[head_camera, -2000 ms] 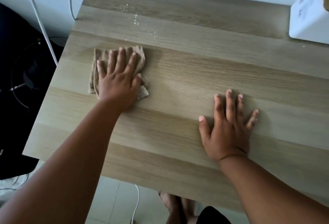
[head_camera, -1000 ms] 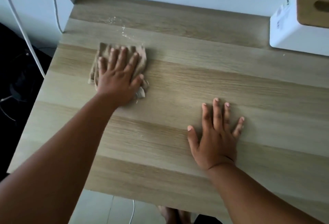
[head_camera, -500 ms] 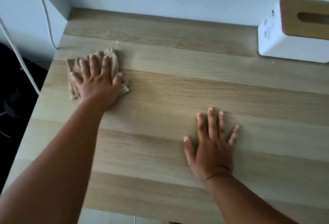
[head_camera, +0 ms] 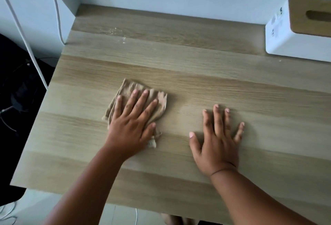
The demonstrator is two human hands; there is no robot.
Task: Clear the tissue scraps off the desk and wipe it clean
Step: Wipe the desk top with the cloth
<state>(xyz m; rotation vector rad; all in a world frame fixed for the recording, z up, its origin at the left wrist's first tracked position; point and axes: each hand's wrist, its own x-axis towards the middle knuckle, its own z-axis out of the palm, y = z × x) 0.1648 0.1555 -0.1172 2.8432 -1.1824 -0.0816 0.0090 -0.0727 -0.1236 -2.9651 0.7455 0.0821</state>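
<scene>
The desk (head_camera: pixel 197 74) is pale wood, smooth and matt; the cloth (head_camera: pixel 138 88) under the left hand (head_camera: pixel 132 124) is tan, soft and crinkly; far past the right hand (head_camera: pixel 216 144), the box (head_camera: pixel 286 42) is smooth white plastic with a wooden top.

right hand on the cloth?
No, the right hand lies flat on the bare desk; the left hand presses the cloth.

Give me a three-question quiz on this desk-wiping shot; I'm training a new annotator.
1. True or false: the left hand presses flat on the cloth.
2. What does the right hand touch? A) tissue box B) bare desk C) cloth
3. Fill in: the wet droplets lie near the desk's back-____ corner.

Key
1. True.
2. B; the tissue box stands apart at back right.
3. Left.
</scene>
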